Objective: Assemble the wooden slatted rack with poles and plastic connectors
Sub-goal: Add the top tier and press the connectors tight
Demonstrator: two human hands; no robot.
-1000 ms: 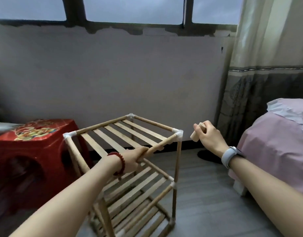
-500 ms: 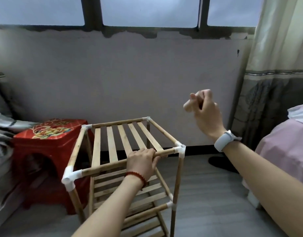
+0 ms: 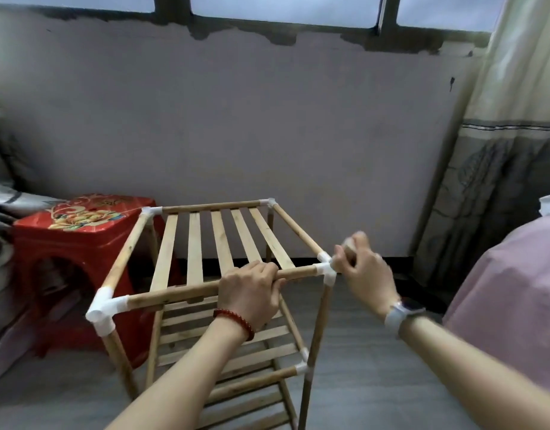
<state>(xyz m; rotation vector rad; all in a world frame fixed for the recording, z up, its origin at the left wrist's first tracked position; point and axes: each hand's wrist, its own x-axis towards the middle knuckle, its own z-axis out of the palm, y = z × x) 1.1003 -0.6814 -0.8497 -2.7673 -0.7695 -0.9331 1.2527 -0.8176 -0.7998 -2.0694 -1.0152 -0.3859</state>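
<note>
- On the grey floor (image 3: 376, 383), centre of view: the wooden rack (image 3: 224, 240) stands upright, its top tier of five slats facing you, lower slatted tiers visible beneath.
- Your left hand (image 3: 252, 293) grips the near top pole (image 3: 205, 290), fingers curled over it, right of the pole's middle. Red bead bracelet (image 3: 236, 321) on that wrist.
- Your right hand (image 3: 363, 271) is at the near right top corner, just beside the white plastic connector (image 3: 326, 270). Fingers curled around a small pale piece (image 3: 349, 243); motion blur hides what the piece is and whether it touches the connector.
- White wristband (image 3: 398, 315) on your right wrist.
- Near left corner connector (image 3: 103, 308) sits seated on its poles; far corners also capped in white.
- Left of the rack, just beside it: red plastic stool (image 3: 66, 243) with a floral top.
- Far right: curtain (image 3: 500, 150); near right, pink bedding (image 3: 515, 290).
- Far side: grey wall (image 3: 267, 119) below a window.
</note>
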